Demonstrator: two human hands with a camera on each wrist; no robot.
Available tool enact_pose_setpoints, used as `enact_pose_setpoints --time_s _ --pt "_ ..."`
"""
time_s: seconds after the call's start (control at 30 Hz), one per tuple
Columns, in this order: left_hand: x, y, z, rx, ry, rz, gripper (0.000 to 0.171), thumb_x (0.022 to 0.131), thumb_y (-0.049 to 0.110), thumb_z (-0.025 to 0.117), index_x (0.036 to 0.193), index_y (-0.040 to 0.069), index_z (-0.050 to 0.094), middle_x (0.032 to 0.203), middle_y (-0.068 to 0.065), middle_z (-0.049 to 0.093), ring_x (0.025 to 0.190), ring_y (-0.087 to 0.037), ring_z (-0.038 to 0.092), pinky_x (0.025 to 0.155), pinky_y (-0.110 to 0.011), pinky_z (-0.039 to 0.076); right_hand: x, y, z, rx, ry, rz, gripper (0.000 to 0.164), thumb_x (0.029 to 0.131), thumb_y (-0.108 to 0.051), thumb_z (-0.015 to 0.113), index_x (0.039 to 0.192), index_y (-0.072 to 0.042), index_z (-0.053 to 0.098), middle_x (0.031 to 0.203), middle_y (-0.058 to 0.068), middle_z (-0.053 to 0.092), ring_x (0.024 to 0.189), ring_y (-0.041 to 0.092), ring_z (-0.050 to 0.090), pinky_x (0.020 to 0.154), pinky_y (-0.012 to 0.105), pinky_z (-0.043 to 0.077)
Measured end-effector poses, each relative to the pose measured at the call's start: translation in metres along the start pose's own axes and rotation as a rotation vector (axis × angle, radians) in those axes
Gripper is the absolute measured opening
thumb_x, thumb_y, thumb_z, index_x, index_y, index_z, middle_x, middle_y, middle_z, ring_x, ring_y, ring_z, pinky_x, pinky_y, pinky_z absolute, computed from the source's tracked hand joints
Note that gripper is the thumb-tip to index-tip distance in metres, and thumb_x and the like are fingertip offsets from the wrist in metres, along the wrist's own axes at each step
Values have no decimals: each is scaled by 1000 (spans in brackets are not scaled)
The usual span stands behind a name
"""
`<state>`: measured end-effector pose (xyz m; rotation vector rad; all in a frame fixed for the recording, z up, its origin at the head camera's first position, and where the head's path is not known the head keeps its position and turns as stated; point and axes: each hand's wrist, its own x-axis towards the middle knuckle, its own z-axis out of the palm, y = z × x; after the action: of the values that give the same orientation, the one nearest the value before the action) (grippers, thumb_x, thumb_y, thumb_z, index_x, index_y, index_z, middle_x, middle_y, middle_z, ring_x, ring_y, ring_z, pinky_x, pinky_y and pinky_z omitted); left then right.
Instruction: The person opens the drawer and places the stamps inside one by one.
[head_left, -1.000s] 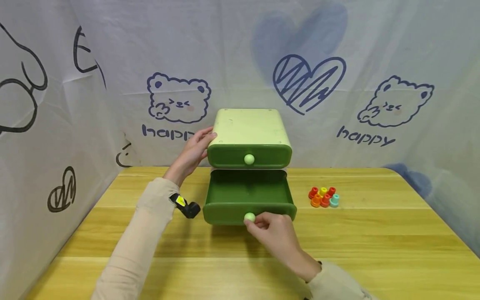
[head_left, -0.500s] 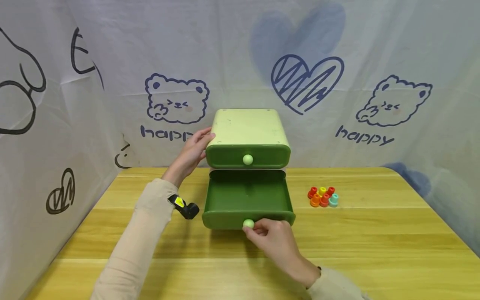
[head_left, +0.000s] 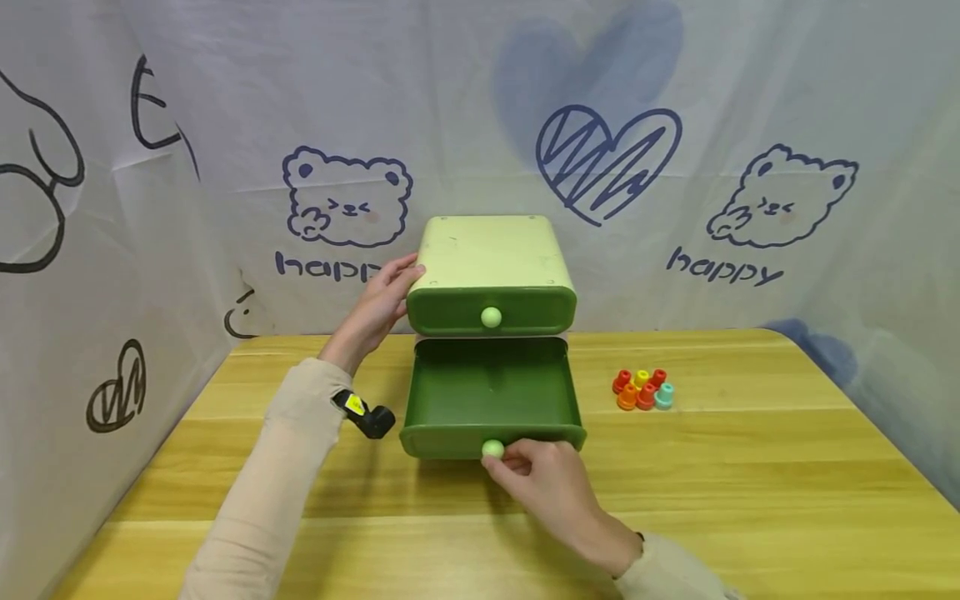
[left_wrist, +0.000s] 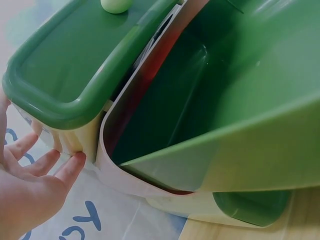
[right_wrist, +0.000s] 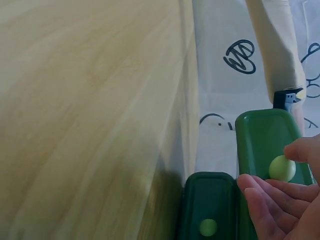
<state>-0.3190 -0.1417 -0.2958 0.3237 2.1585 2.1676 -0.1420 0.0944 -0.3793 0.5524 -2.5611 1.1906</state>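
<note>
The right hand [head_left: 549, 483] pinches the pale knob [head_left: 492, 449] of the middle drawer [head_left: 442, 442], pulled further out than a second ago. Small coloured pegs [head_left: 646, 397] stand on the table [head_left: 750, 483] to its right. Beyond, the left hand [head_left: 378, 307], fingers extended, touches the cabinet [head_left: 495, 250]; printed cloth [head_left: 480, 100] hangs behind.

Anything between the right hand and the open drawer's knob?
No, nothing visible. The right hand pinches the knob directly, thumb on one side and fingers on the other. The small coloured pieces stand off to the right of the open drawer, not between them.
</note>
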Motion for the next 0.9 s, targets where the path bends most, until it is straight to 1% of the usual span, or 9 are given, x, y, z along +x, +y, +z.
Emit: enact_pose_setpoints --time_s 0.13,0.2,0.3,0.4,0.47,0.53,0.6,0.7,0.9 --pt "-1 -1 0 -2 4 1 60 101 28 50 152 7 26 146 -17 32 132 -29 39 107 -35 38 -3 -4 -7 8 6 -4 14 85 -20 75 77 -8 74 70 -2 70 61 2 62 56 17 52" --pt "-1 -1 0 -1 5 2 61 101 29 50 152 7 26 146 -17 32 132 -29 39 107 -36 38 -5 -6 -13 35 22 -28 10 84 -17 75 78 -8 75 70 -3 70 62 1 62 57 18 52" --pt "0 -1 0 10 4 5 61 101 30 50 152 7 26 145 -17 32 132 -29 38 108 -36 38 -7 -10 -26 77 29 -93 6 85 -13 75 81 -8 75 74 -4 70 62 2 61 56 20 53" --pt "0 -2 -1 18 4 9 62 100 30 51 152 7 26 146 -17 32 133 -29 38 108 -36 37 -6 -12 -41 97 13 -179 3 86 -9 74 87 -7 74 81 -3 71 65 3 61 55 21 53" --pt "0 -1 -1 13 6 10 61 100 30 51 152 7 26 146 -17 32 132 -29 38 107 -36 38 -5 -11 -51 89 7 -222 5 86 -8 74 91 -7 74 85 -3 72 68 4 62 56 22 54" --pt "0 -1 -1 9 7 11 61 100 29 51 152 7 26 146 -17 32 132 -29 38 107 -36 38 -2 -9 -60 81 5 -235 9 85 -6 74 93 -6 73 87 -3 71 71 5 63 57 22 54" --pt "0 -1 -1 4 9 9 61 100 29 51 152 6 26 146 -17 32 132 -29 39 107 -36 39 2 -5 -69 63 17 -215 11 84 -5 74 95 -6 72 87 -3 71 74 6 63 59 23 55" --pt "0 0 -1 -2 13 1 61 100 28 51 151 6 26 145 -18 33 131 -29 39 107 -35 39 9 4 -83 42 53 -128 12 85 -6 74 97 -5 72 88 -3 70 75 8 63 60 24 55" --pt "0 0 0 -6 20 -9 61 100 28 52 151 7 27 143 -18 34 130 -29 40 107 -35 39 25 36 -109 -46 137 3 17 89 -11 70 103 -1 70 91 5 70 79 18 64 66 21 52"
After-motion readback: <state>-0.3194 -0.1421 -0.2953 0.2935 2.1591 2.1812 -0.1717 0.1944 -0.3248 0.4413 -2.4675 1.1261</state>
